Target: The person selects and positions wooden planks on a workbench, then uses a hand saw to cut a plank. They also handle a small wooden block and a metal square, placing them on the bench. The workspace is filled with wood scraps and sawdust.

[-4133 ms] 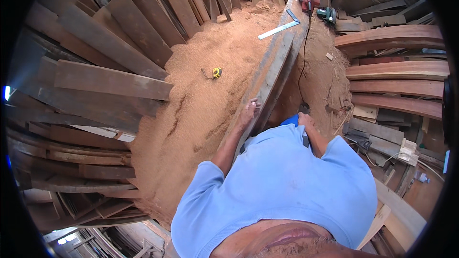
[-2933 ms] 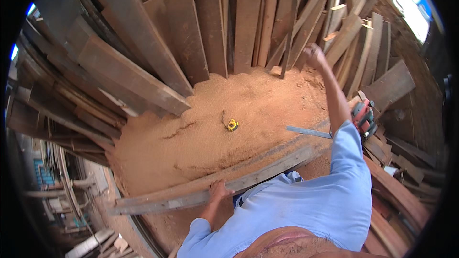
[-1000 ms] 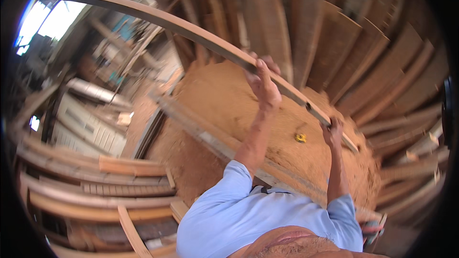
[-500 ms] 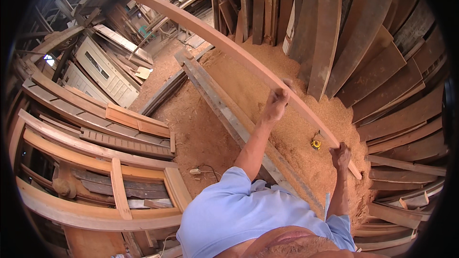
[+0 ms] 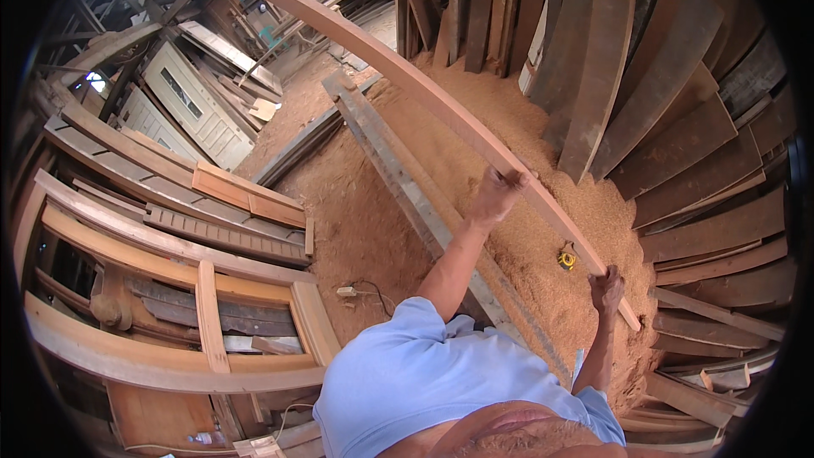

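A long, reddish squared timber [image 5: 407,76] crosses the view from the far upper left to the near right. My left hand [image 5: 498,192] is closed around it past its middle, toward the near end. Close to that near end, my right hand [image 5: 606,290] grips the same timber. Below the timber, between my hands, a yellow and black tape measure [image 5: 566,259] shows against the sawdust [image 5: 543,237].
Long grey beams [image 5: 398,174] lie on the left of the sawdust. Wooden frames [image 5: 212,314] are stacked at my left. Many dark boards [image 5: 598,68] lean along the right and far side. Pale panelled doors [image 5: 186,102] rest at the far left.
My left hand and the timber sit slightly lower and further right in the view. The whole scene has shifted a little as my head turned. Both hands keep their grip.
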### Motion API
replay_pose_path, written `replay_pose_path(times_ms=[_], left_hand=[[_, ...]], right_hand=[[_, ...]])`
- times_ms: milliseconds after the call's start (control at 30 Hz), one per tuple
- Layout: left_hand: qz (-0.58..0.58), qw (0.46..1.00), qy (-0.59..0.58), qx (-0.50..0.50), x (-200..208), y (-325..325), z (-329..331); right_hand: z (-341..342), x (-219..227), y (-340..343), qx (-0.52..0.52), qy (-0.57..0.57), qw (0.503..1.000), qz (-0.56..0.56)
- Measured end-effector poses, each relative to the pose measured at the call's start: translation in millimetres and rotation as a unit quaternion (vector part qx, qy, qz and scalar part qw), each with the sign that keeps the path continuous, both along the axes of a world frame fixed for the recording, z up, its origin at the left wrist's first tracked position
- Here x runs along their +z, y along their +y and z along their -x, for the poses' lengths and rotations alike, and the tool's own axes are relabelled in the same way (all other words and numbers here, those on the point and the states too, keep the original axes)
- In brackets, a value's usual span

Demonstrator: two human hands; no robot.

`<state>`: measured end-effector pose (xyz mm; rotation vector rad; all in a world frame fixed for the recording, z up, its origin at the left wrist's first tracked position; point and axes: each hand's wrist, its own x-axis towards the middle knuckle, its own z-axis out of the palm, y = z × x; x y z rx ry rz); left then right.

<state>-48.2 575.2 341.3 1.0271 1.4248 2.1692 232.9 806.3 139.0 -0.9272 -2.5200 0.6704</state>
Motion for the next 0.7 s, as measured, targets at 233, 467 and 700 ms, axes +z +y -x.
replay_pose_path(times_ms=[233,467,700], left_hand=[[-0.265,0.947,-0.096,0.155,62,-28,29],[-0.133,0.915,-0.192,0.328,57,-31,19],[-0.089,0.914,-0.143,0.370,53,-6,7]], right_hand=[[5,-15,-6,0.047,0.030,0.996,0.071],[-1,-42,-8,0.080,-0.009,0.991,0.103],[-25,-116,9,0.081,0.038,0.996,0.016]])
